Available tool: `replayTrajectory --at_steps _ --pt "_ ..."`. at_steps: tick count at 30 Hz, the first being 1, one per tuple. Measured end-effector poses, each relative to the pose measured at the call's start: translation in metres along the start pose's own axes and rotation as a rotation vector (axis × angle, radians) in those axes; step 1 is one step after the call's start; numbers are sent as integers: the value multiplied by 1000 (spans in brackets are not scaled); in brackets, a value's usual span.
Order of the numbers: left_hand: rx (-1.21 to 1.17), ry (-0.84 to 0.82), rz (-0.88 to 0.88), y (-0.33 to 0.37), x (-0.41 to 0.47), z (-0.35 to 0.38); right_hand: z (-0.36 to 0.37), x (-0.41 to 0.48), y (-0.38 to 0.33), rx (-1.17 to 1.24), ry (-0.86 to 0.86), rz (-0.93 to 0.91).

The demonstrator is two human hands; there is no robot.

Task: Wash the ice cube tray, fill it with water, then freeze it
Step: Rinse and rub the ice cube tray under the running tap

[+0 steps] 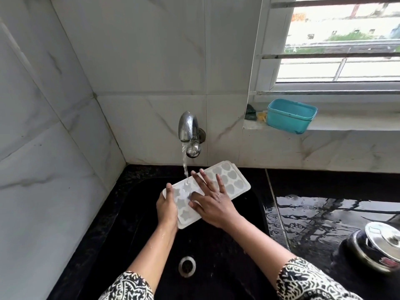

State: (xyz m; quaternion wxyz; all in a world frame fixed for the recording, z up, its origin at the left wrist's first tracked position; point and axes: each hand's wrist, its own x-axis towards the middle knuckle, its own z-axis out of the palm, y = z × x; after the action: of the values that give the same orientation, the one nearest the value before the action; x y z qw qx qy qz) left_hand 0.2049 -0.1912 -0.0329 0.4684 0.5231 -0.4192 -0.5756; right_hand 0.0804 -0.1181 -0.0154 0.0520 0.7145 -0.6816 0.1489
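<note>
Your left hand point(166, 210) grips the near-left end of the ice cube tray point(229, 180), thumb hooked over its rim and fingers curled beneath. Your right hand point(213, 202) lies flat on top of the tray, fingers straight and spread across the moulded cells, holding nothing. The tray is white, held between your two hands above the black sink point(216, 245), its far end slanting away to the right beyond your right fingertips. A stream of water point(185, 167) falls from the tap point(187, 128) straight ahead of your hands and lands on the tray between your left thumb and your right forefinger. The drain point(187, 266) sits below your wrists, between your forearms. To the right of your right arm, the wet black bench point(324, 213) carries a dark pot point(355, 247) with a steel lid point(383, 234). Further ahead and to the right of your hands, a teal tub point(290, 115) stands on the window sill point(346, 124).
</note>
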Motion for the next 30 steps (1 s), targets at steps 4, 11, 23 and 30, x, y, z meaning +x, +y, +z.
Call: replayTrajectory --at_steps 4,11,23,30 --pt "-56 47 -27 6 -3 5 8 2 -17 -88 91 17" --pt "-22 45 16 6 -8 -4 -8 -5 -13 221 -127 135" --pt "-87 49 2 16 1 -7 5 -33 -27 42 202 242" --pt "-95 29 -16 20 7 0 -1 -28 -28 213 -13 234"
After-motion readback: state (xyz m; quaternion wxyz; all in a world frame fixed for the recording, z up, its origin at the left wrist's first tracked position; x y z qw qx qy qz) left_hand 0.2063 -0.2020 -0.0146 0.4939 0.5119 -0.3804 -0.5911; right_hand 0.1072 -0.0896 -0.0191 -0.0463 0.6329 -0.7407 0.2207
